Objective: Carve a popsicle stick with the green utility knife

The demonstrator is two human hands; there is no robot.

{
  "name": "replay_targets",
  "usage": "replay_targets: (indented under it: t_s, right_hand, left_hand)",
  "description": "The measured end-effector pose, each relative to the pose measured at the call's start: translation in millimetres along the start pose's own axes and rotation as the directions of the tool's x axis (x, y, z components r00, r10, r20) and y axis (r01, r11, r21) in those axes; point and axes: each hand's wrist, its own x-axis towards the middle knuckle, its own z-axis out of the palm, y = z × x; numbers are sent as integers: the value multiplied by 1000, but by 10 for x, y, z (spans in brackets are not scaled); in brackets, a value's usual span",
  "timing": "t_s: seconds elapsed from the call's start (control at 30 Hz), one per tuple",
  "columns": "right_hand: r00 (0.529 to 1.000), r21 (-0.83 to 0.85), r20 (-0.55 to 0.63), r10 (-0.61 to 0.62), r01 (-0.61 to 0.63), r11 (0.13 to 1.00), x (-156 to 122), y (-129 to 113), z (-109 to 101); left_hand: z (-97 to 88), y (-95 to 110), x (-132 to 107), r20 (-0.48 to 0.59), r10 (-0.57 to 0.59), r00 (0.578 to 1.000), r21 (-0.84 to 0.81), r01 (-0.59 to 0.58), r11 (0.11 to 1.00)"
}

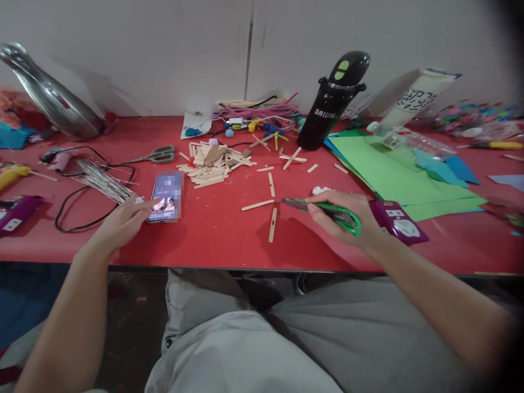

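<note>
My left hand [123,225] reaches over the table's left part, its index finger stretched out onto the lit screen of a phone [167,194]; it holds nothing. The phone lies flat and part of it is blurred. My right hand [344,213] is closed around a green utility knife [333,213], with the blade pointing left. Close to the blade tip lie wooden craft sticks: one stick [272,184] above, another [257,205] to the left and a third [273,225] below, the upper and lower ones with a dark mark in the middle.
A pile of craft sticks [213,164] and scissors [153,155] lie behind the phone. Thin wires [102,180] and a black cable are at left. A black bottle [327,109] stands at the back, a steel bottle [57,98] back left. Green paper sheets [393,169] cover the right.
</note>
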Motion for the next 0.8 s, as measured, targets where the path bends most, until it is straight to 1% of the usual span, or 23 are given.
replay_targets:
  t_s: [0.07,0.13,0.17,0.2,0.23,0.27,0.33,0.47,0.6,0.67,0.73,0.8]
  right_hand:
    - [1000,6,5,2,-2,1000,5,-10,-5]
    - [1000,2,7,-2,2,1000,12,-24,-13]
    - [1000,-3,11,-1,1,1000,14,-30,-16]
    - [1000,-10,12,0,0,1000,15,-36,-20]
    - [1000,-16,12,2,-1,1000,15,-41,-23]
    - [1000,-21,11,4,-4,1000,15,-46,-26]
    - [1000,-22,15,8,-8,1000,16,-57,-31]
    - [1000,-28,21,-8,9,1000,32,-71,-35]
    - [1000,-53,7,-22,22,998,32,-57,-29]
    - [1000,-46,7,-19,19,999,19,-45,-27]
    - [1000,-26,14,-6,6,1000,4,-37,-27]
    - [1000,-11,21,4,-4,1000,-5,-33,-29]
  left_hand:
    - [-6,-17,-92,-38,8,999,-143,-14,990]
    - [-18,-28,-229,-153,-6,988,-294,-40,955]
    - [-21,-30,-304,-205,5,979,-328,-74,942]
    - [-19,-28,-377,-284,1,959,-350,-105,931]
    - [-12,-21,-444,-342,-3,940,-363,-129,923]
    - [-2,-8,-502,-347,-5,938,-355,-126,926]
    - [26,33,-584,-300,43,953,-304,-138,943]
    - [77,113,-627,-234,72,970,-233,-128,964]
    - [111,104,-615,-151,53,987,-166,-78,983]
    - [122,82,-611,-129,35,991,-128,-51,990]
    - [128,70,-608,-138,30,990,-129,-48,990]
    - [129,72,-602,-143,29,989,-186,-56,981]
